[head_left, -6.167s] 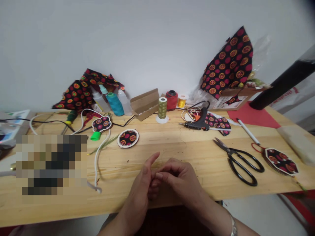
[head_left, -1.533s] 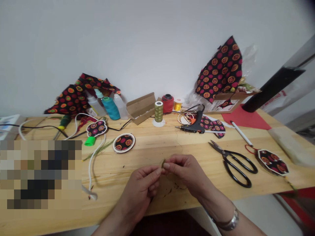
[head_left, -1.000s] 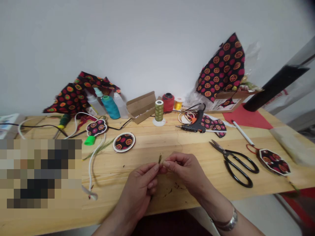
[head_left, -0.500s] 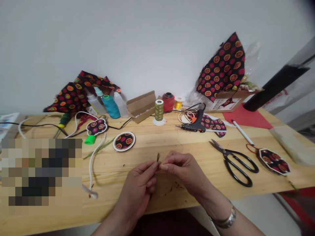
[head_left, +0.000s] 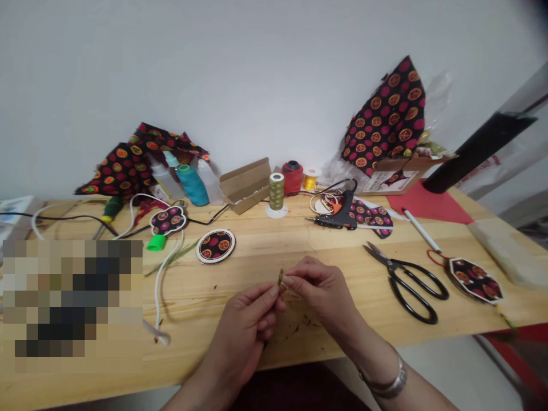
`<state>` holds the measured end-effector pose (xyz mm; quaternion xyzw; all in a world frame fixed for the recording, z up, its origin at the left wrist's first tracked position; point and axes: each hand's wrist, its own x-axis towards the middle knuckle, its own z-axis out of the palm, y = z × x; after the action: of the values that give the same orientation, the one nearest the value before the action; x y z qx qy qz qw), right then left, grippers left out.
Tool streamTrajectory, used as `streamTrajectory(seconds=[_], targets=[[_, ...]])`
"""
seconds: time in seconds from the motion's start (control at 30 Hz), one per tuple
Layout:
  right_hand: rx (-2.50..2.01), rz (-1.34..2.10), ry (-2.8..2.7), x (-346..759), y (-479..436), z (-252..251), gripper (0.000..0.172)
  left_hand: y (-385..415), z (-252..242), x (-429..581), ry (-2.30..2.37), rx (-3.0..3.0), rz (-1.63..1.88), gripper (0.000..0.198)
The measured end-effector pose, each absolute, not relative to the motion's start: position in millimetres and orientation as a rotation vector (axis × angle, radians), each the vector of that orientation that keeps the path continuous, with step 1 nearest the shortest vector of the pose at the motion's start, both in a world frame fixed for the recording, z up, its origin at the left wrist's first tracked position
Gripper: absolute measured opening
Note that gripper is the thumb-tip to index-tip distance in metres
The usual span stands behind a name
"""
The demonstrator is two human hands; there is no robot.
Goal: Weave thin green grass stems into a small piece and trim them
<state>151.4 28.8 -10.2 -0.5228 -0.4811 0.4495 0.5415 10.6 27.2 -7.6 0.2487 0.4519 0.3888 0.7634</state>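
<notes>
Near the front of the table, my left hand (head_left: 246, 319) is closed, its thumb and forefinger pinching a small olive-green bundle of thread (head_left: 280, 278). A short tip of the bundle sticks up above the fingers; its lower part is hidden in the palm. From the other side, my right hand (head_left: 319, 285) is closed too, thumb and fingertips pressed together at the top of the same bundle. Black-handled scissors (head_left: 405, 274) lie to the right of my right hand. A round fabric-covered disc (head_left: 216, 246) rests beyond my left hand.
Behind stand an olive thread spool (head_left: 276, 191), a cardboard box (head_left: 248, 185) and a black glue gun (head_left: 340, 214). An octagonal fabric piece (head_left: 475, 279) lies at right, a flower-shaped one (head_left: 168, 220) at left beside a white cord (head_left: 158, 285). Dark scraps dot the wood by my hands.
Both hands have shifted slightly to the right with the thread bundle. My right fingertips have moved up to its top, so less of it sticks out.
</notes>
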Motion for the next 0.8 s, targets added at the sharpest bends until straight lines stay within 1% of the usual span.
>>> streamTrajectory(seconds=[0.23,0.33,0.4,0.47,0.6,0.7,0.8], targets=[[-1.277,0.98,-1.166,150.0,27.5,-11.1,0.005,23.3,-5.8,10.0,1.003,0.54,0.85,0.016],[-1.335,1.004,-1.083,153.2,26.3,-9.9,0.018,24.0,-4.8,10.0,1.004,0.537,0.852,0.016],[-1.378,1.093,-1.031,155.6,25.1,-8.7,0.022,24.8,-4.4,10.1,1.002,0.536,0.857,0.016],[-1.385,1.236,-1.008,156.9,23.5,-7.5,0.021,25.1,-4.3,10.3,0.996,0.543,0.857,0.016],[-1.244,1.497,-1.023,155.1,20.5,-5.9,0.009,23.9,-4.4,11.3,0.998,0.594,0.835,0.016],[-1.138,1.578,-1.005,153.2,19.8,-5.2,0.013,22.8,-4.3,11.8,1.012,0.641,0.802,0.017],[-1.139,1.591,-0.938,152.7,20.6,-5.5,0.009,22.3,-4.2,11.2,1.021,0.685,0.781,0.018]])
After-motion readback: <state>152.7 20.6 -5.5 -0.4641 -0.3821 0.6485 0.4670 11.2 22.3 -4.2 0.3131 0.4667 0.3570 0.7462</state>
